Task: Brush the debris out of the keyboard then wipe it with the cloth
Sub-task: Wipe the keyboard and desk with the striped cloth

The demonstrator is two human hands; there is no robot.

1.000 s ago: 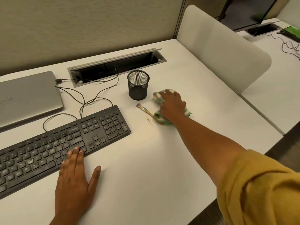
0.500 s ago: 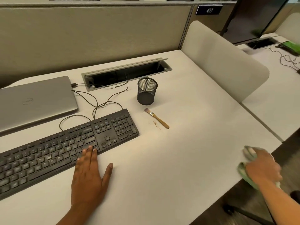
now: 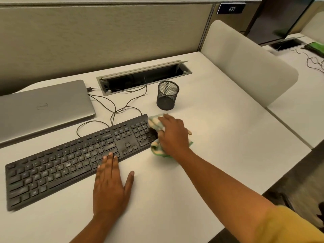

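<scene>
Right hand (image 3: pixel 173 137) gripped the bunched green-and-cream cloth (image 3: pixel 155 122) at the right end of the black plastic keyboard (image 3: pixel 70 163); the flat, open-fingered left hand (image 3: pixel 110 186) steadied it. Light, row-wise strokes seemed advisable.

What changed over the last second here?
The right hand, gripping the cloth, swung from the near right edge of the desk to the right end of the keyboard. The left hand stayed flat at its front edge; laptop and mesh cup unmoved.

Lighting the desk (image 3: pixel 219 137) softly and evenly from overhead, throwing faint shadows. Smearing around the right hand (image 3: pixel 173 135) and cloth (image 3: pixel 155 122). Bowing straight lines toward the edges, blurring the floor (image 3: pixel 298 181) near right.
</scene>
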